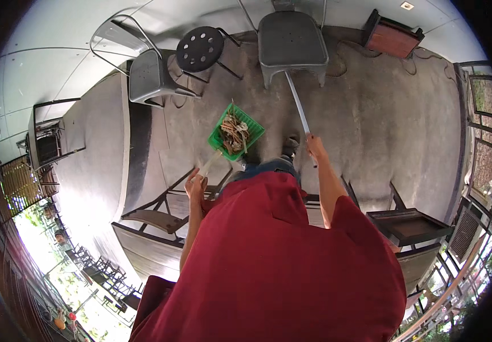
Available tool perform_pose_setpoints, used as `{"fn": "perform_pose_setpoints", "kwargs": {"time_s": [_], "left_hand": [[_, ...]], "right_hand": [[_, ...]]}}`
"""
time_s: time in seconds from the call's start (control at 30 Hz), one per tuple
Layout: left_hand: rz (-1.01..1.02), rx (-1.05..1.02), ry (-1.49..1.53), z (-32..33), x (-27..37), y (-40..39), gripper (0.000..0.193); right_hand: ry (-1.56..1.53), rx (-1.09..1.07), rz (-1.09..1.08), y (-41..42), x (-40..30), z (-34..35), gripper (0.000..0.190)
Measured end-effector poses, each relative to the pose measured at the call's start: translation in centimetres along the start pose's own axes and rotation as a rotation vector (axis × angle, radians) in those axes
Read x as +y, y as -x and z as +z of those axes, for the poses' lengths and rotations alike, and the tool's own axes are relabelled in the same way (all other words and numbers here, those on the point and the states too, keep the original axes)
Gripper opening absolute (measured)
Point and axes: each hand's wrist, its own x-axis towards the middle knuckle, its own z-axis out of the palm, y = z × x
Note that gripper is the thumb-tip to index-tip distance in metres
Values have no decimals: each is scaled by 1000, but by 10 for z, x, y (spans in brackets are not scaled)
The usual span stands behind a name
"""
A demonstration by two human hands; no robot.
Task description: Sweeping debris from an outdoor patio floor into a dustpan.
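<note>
My left hand (196,185) grips a pale handle (210,163) that runs to a green plastic dustpan (254,126). In the dustpan lies a heap of dry leaves and twigs (234,132). My right hand (316,148) is closed around a long silvery pole (299,105), with a short end of it showing below the fist. The pole slants away from me, and its far end is hidden beneath a grey metal chair (293,40). My shoe (290,146) is on the floor, between the dustpan and the pole.
Ahead stand a black round stool (200,49) with holes and another grey metal chair (146,75). A reddish-brown wooden piece (392,40) rests by the wall among cables. Close behind me are wooden tables (151,248) and a wooden chair (160,220). A floor edge (126,128) runs along the left.
</note>
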Motion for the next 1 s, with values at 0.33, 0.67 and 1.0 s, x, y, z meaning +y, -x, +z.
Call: {"fn": "perform_pose_setpoints", "kwargs": {"time_s": [0.33, 0.67, 1.0], "left_hand": [[-72, -5, -21, -2, -4, 0, 35], [-75, 22, 116, -10, -8, -11, 33], [-49, -30, 72, -18, -9, -14, 32]], "right_hand": [[80, 50, 95, 23, -52, 4, 40], [-166, -41, 430, 162, -109, -30, 31], [29, -59, 308, 110, -48, 10, 36]]}}
